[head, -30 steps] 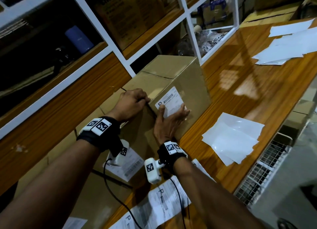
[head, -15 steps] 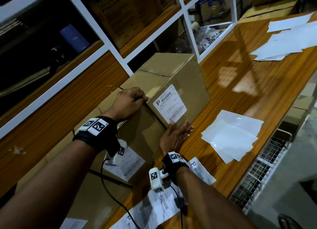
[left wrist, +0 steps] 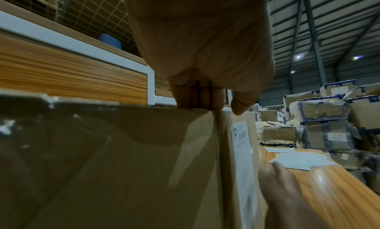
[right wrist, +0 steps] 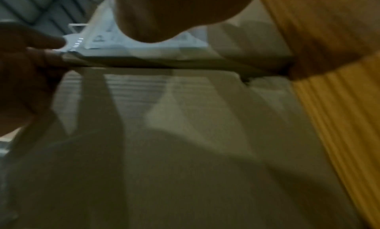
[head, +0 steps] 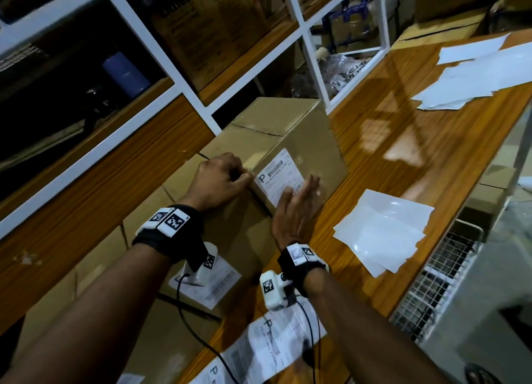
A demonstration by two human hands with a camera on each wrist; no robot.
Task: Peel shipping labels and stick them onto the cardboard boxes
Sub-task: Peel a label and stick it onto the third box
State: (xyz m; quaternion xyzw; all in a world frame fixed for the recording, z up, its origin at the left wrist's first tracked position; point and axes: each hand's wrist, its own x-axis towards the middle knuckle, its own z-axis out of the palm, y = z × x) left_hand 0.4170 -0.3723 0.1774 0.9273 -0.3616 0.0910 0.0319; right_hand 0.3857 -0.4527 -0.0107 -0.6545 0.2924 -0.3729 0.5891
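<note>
A cardboard box [head: 288, 124] stands on the wooden table [head: 403, 153] against the shelf. A white shipping label [head: 276, 173] is stuck on the side that faces me. My left hand [head: 227, 176] grips the box's top near corner, fingers [left wrist: 199, 99] curled over the edge and thumb beside them. My right hand [head: 299, 199] lies flat with straight fingers on the label's lower part. In the left wrist view the label [left wrist: 242, 151] runs down the box side, with the right hand [left wrist: 287, 191] blurred below it. The right wrist view is blurred.
A second labelled box [head: 218, 280] lies nearer me, under my left wrist. A strip of unpeeled labels [head: 267, 349] lies at the table's near end. White backing sheets [head: 380, 234] lie to the right, with more papers [head: 472, 75] far right. A wire basket [head: 437, 277] hangs at the table's right edge.
My right hand slid down off the label toward the table, then came back up onto the label's lower part. The left hand kept its grip on the box corner.
</note>
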